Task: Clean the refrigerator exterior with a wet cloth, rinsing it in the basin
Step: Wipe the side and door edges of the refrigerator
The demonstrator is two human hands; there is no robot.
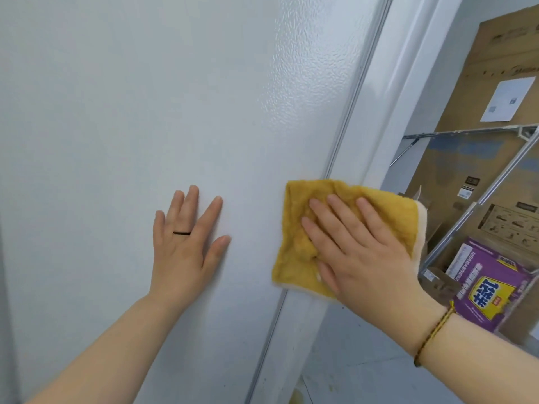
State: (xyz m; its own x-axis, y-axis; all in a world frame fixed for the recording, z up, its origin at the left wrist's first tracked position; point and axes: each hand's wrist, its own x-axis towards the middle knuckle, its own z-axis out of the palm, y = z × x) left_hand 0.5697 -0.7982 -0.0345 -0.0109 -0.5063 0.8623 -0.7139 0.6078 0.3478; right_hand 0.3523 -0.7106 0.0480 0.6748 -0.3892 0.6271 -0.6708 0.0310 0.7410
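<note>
Hands x2: L hand (186, 252), R hand (358, 258). Yellow cloth (294, 228) x1. Fridge (145, 112) x1. Ring (181, 233) x1. Wrist cord (434, 330) x1. Purple box (493, 275) x1.

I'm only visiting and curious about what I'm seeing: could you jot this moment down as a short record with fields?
surface: white fridge, slightly textured
cloth: yellow, spread flat on the fridge across a vertical seam
right hand: fingers straight, pressing the cloth
left hand: flat on the fridge, holds nothing, ring on one finger
background: purple box in a metal rack
</note>
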